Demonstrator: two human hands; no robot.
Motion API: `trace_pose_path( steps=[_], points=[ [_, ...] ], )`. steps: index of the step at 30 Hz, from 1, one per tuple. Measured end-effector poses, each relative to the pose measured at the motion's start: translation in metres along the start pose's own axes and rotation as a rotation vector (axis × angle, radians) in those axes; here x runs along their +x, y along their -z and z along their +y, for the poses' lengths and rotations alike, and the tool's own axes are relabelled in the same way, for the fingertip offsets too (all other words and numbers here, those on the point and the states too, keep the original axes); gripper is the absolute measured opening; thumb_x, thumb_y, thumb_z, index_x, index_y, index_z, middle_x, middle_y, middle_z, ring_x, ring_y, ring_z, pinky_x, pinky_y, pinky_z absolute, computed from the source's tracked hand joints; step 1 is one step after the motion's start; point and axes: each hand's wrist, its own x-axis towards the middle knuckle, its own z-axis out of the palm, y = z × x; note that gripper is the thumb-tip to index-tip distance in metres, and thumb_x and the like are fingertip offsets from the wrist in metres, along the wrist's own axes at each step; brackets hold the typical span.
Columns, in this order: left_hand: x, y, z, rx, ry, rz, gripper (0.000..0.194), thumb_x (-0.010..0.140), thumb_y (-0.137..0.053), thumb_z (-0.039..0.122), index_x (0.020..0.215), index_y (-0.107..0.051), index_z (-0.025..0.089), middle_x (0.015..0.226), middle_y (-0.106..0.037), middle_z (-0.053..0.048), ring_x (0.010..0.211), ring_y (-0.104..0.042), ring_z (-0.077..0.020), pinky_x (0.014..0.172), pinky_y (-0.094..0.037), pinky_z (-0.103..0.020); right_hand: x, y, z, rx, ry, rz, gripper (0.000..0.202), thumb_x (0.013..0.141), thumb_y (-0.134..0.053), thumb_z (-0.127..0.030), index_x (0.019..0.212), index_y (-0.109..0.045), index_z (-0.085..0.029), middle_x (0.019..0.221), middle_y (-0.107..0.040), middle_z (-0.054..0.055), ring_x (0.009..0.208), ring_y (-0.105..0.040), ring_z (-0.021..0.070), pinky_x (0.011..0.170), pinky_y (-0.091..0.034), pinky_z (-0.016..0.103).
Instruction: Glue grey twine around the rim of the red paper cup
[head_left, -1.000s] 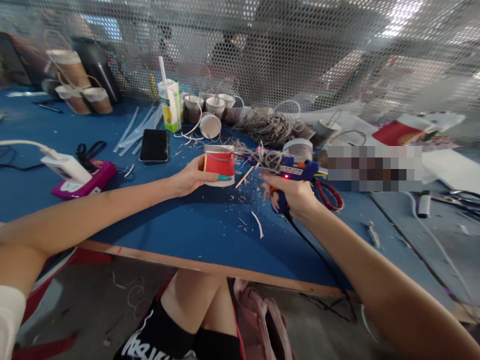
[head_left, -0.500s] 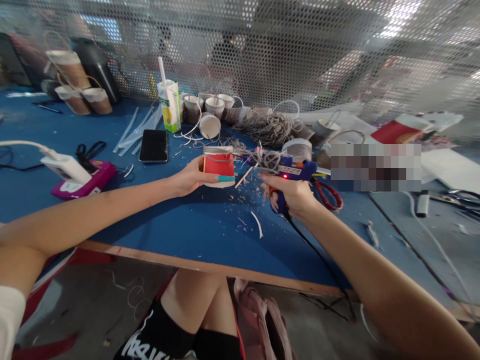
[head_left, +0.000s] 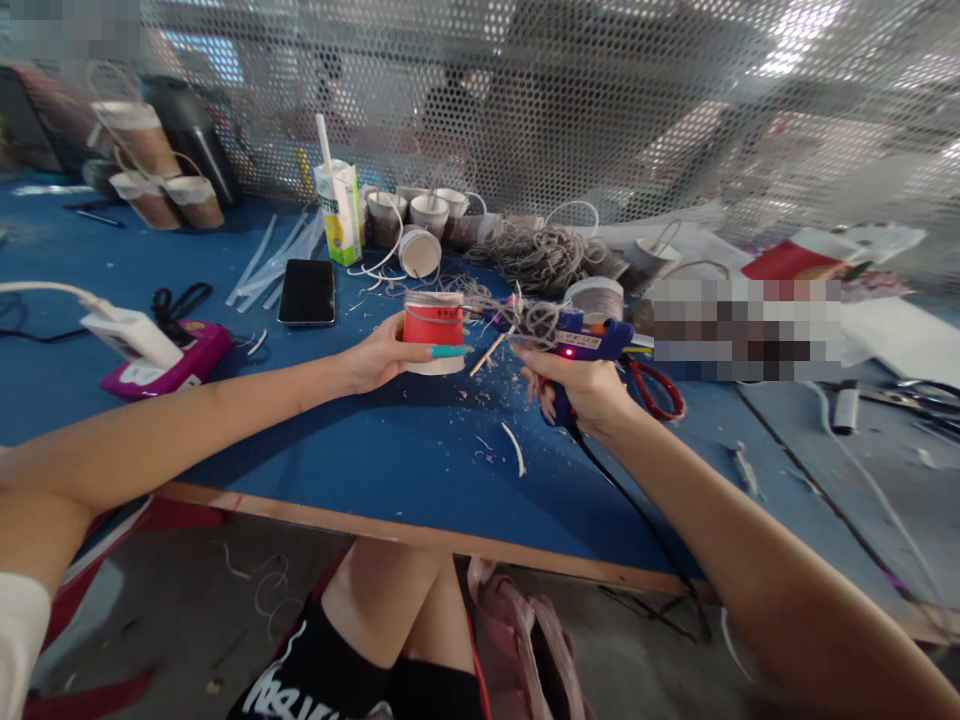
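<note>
My left hand (head_left: 384, 354) is wrapped round a red paper cup (head_left: 433, 328) with a pale rim and grey cord near its top. The cup is held above the blue table, left of the glue gun. Closed round the handle of a blue glue gun (head_left: 589, 338) is my right hand (head_left: 581, 388). A red light glows on the gun, and its nozzle points left at the upper part of the cup. Whether the nozzle touches the cup is hard to tell. Tangled grey cord (head_left: 541, 322) lies over the front of the gun.
Behind the hands are a pile of grey cord (head_left: 536, 258), several small cups and a drink carton (head_left: 341, 215). A phone (head_left: 307, 292) and a purple power strip (head_left: 176, 360) lie left. Red-handled pliers (head_left: 660, 392) and scissors (head_left: 926, 397) are right. Scraps litter the table (head_left: 420, 460).
The red cup in my left hand has shifted very slightly left and turned a little, so dark markings show near its upper right. My right hand and the glue gun have barely moved.
</note>
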Motion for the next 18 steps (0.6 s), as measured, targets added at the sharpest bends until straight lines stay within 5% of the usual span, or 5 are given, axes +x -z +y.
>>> trace_pose_path(
  steps=[8,18],
  points=[
    [-0.0003,-0.0004,0.0006,0.006,-0.002,0.012,0.067,0.051,-0.094,0.027,0.112,-0.068,0.017,0.108,-0.078,-0.011,0.115,-0.071,-0.0346,0.106,-0.052,-0.052,-0.0018,-0.0022,-0.0012,0.012,-0.019,0.016,0.043,0.074,-0.077,-0.039,0.037,-0.057,-0.027,0.033,-0.044,-0.002,0.027,-0.038,0.0101,0.026,-0.032,0.027],
    [0.0008,0.0023,-0.0007,0.009,0.003,-0.004,0.058,0.056,-0.089,0.029,0.110,-0.070,0.016,0.111,-0.078,-0.011,0.119,-0.069,-0.0366,0.110,-0.049,-0.054,0.0039,0.0043,0.0040,0.052,-0.016,-0.026,0.044,0.071,-0.084,-0.045,0.041,-0.058,-0.027,0.038,-0.049,-0.002,0.030,-0.038,0.0092,0.025,-0.034,0.026]
  ],
)
